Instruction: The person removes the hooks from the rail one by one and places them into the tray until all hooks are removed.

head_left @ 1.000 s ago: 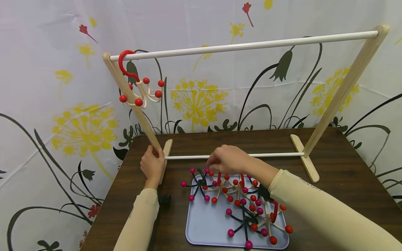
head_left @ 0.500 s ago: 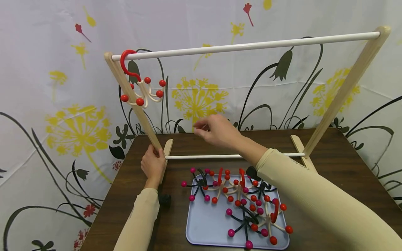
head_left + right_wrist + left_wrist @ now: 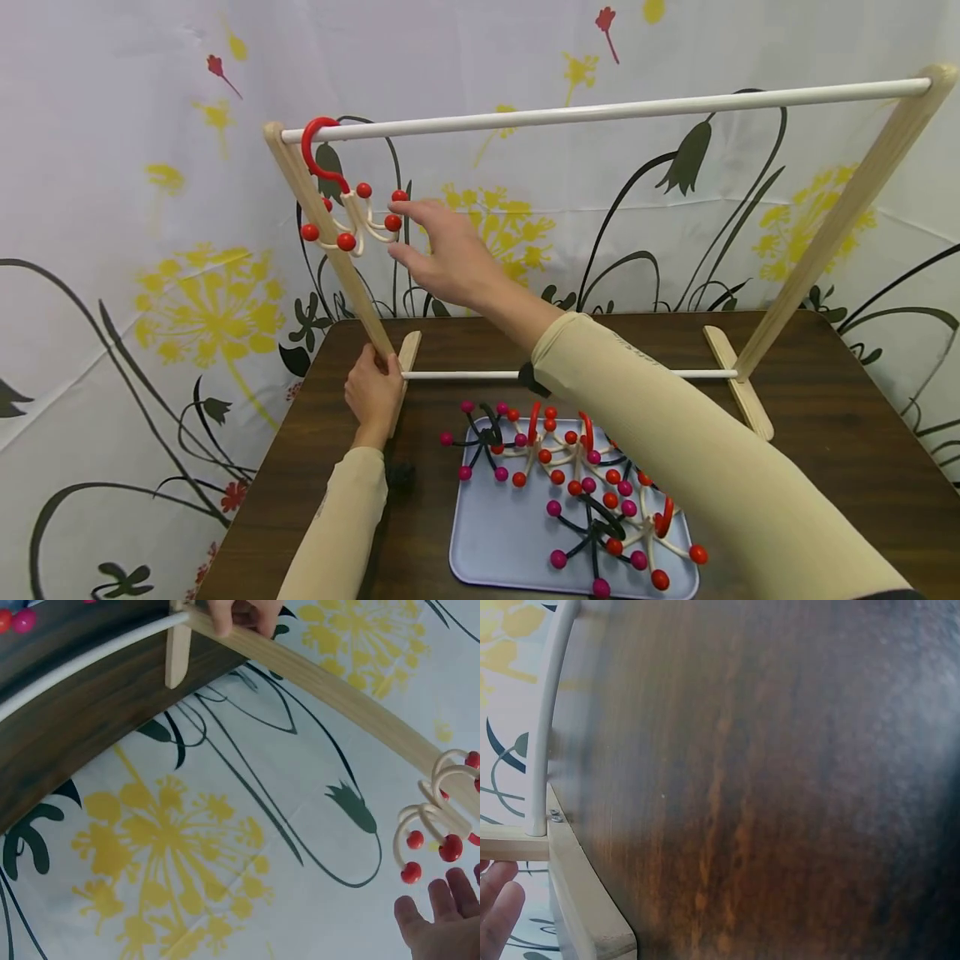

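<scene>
A hanger with a red hook [image 3: 307, 150] and cream curved arms tipped with red balls hangs from the white top bar [image 3: 600, 112], near its left end. Beside its right-hand balls is my right hand [image 3: 453, 258], with thumb and fingers apart and nothing held. The right wrist view shows the fingertips [image 3: 442, 900] just short of the red balls. My left hand [image 3: 373, 390] grips the foot of the wooden stand's left post [image 3: 360, 300]; part of the grip is hidden behind the post. Only some left fingers [image 3: 501, 919] show in the left wrist view.
A pale blue tray [image 3: 487, 550] holds several similar hangers, black with pink balls and cream with red balls, some overlapping. A white lower rod [image 3: 465, 375] joins the stand's feet on the dark wooden table [image 3: 832, 433]. A patterned cloth [image 3: 675, 250] hangs behind.
My right hand has risen from above the tray and moved left to the hanging hanger, its fingers spreading. The left hand keeps its hold on the post.
</scene>
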`<state>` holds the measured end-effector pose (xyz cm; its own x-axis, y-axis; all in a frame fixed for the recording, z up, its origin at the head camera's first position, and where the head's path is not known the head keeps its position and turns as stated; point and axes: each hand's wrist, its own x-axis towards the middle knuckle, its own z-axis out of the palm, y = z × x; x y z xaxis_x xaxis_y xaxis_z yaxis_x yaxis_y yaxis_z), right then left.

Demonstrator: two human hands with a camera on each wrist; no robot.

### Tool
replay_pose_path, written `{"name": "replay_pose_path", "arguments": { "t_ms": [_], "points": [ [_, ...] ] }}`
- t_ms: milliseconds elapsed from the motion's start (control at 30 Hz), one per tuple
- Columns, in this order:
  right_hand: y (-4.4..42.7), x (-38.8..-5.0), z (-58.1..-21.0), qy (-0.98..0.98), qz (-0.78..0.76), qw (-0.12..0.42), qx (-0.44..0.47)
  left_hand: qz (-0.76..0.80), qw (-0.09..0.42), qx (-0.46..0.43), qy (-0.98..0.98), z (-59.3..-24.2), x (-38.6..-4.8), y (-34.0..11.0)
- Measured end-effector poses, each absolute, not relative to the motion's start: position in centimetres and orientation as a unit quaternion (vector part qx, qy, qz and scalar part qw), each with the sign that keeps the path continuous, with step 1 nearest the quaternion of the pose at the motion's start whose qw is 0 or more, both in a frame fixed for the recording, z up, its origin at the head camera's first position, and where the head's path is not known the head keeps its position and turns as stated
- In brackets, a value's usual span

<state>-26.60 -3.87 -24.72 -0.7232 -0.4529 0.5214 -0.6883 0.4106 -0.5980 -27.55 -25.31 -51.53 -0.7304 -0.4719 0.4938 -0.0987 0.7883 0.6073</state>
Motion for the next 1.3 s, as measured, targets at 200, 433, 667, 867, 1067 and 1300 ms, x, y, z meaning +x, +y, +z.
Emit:
{"name": "replay_pose_path", "arguments": {
  "t_ms": [200,433,667,867,1067,1300],
  "points": [
    [-5.1,-27.1,-23.9,-0.842,0.389,0.098,0.361,-0.283,0.327,0.158,-0.887,-51.3,-27.1,-25.0],
    [-5.9,-27.7,-23.2,-0.854,0.355,0.037,0.379,-0.283,0.318,0.162,-0.89,-51.4,-27.1,-25.1],
    [-6.4,-27.4,-23.1,-0.885,0.281,0.023,0.37,-0.281,0.317,0.159,-0.892,-51.6,-27.4,-25.3],
    [-6.4,-27.1,-23.5,-0.875,0.305,0.023,0.375,-0.286,0.314,0.158,-0.891,-51.6,-27.2,-25.2],
    [-5.7,-27.1,-23.6,-0.854,0.368,0.081,0.359,-0.288,0.318,0.162,-0.889,-51.4,-27.1,-25.0],
    [-5.0,-26.9,-22.9,-0.863,0.414,0.169,0.235,-0.283,0.329,0.157,-0.887,-51.2,-26.7,-24.8]
  ]
}}
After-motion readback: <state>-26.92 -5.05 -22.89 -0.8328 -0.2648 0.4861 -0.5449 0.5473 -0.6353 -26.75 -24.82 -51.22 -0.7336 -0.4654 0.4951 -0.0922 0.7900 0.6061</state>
